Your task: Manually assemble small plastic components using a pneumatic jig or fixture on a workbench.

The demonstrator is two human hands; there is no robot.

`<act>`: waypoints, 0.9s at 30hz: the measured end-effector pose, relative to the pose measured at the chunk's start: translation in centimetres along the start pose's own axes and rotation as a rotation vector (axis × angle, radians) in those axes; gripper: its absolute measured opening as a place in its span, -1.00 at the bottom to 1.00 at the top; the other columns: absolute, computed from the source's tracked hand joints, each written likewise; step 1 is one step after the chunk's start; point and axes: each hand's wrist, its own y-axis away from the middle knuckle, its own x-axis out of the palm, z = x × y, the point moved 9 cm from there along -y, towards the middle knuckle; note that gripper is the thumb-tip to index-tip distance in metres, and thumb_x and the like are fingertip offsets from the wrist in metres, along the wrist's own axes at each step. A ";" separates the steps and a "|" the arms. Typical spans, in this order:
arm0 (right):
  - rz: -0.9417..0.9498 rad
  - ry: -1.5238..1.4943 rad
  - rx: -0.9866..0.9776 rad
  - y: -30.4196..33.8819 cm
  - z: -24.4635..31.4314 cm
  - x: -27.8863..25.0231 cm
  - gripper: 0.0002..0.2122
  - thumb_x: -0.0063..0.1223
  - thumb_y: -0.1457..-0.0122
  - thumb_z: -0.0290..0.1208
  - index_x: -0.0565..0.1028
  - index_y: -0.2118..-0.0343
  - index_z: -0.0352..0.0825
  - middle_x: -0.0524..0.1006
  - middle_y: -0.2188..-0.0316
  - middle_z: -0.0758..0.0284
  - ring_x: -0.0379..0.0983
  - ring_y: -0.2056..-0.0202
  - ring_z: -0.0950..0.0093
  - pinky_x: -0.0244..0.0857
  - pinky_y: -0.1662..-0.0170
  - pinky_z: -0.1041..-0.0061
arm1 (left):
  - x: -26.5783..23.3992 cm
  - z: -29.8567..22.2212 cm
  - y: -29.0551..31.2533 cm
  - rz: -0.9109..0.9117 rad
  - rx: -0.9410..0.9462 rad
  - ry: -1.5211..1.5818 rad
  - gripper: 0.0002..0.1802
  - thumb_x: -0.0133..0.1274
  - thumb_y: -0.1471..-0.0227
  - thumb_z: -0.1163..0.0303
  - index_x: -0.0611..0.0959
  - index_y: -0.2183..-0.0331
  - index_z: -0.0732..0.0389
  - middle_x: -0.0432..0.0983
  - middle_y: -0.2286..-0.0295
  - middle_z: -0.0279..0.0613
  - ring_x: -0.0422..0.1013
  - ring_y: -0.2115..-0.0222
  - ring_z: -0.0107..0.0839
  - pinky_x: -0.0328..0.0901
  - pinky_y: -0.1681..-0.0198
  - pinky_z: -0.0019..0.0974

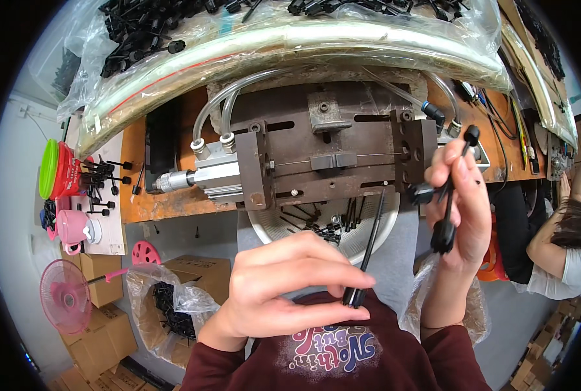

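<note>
My left hand (274,283) pinches the thick black end of a thin black rod (372,242) between thumb and fingers, over my lap. Its slim end points up toward the front edge of a brown metal clamping fixture (368,140). Raised at the fixture's right side, my right hand (474,218) is closed around a few black rods with knobbed ends (443,236); how many is partly hidden by the fingers. Beneath the fixture sits a white basket (262,228) with several black rods in it.
Air cylinders (220,181) with clear hoses (206,107) flank the fixture on the orange bench (144,207). Black parts (150,32) lie in plastic at the back. At left are a pink mug (72,226), pink fan (68,296) and lined box (154,280). Another person (561,241) sits far right.
</note>
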 end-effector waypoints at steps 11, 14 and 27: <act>-0.174 0.269 -0.189 0.8 1.3 -0.8 -0.86 0.03 -0.25 -0.48 0.39 0.20 -0.40 0.57 0.35 0.16 0.31 0.68 0.70 0.19 0.62 0.77 | 2.0 3.7 -0.1 -0.160 0.158 -0.944 -0.71 0.32 0.29 0.44 0.70 0.37 0.23 0.58 0.11 -0.12 0.50 0.47 -0.36 0.37 0.37 -0.36; -0.193 0.294 -0.184 1.1 1.3 -0.9 -0.86 0.06 -0.23 -0.50 0.39 0.20 -0.40 0.57 0.35 0.16 0.33 0.67 0.69 0.20 0.61 0.77 | 1.9 3.8 -0.7 -0.159 0.124 -0.974 -0.72 0.32 0.28 0.42 0.70 0.37 0.21 0.59 0.11 -0.14 0.49 0.54 -0.39 0.35 0.41 -0.41; -0.157 0.402 -0.117 1.3 -0.3 0.2 -0.88 0.10 -0.19 -0.56 0.42 0.26 -0.42 0.60 0.38 0.14 0.37 0.65 0.66 0.26 0.59 0.72 | 1.2 0.7 -0.5 -0.146 0.160 -0.466 -0.46 0.41 0.31 0.44 0.68 0.15 0.26 0.58 0.13 0.01 0.59 0.23 -0.26 0.48 0.21 -0.36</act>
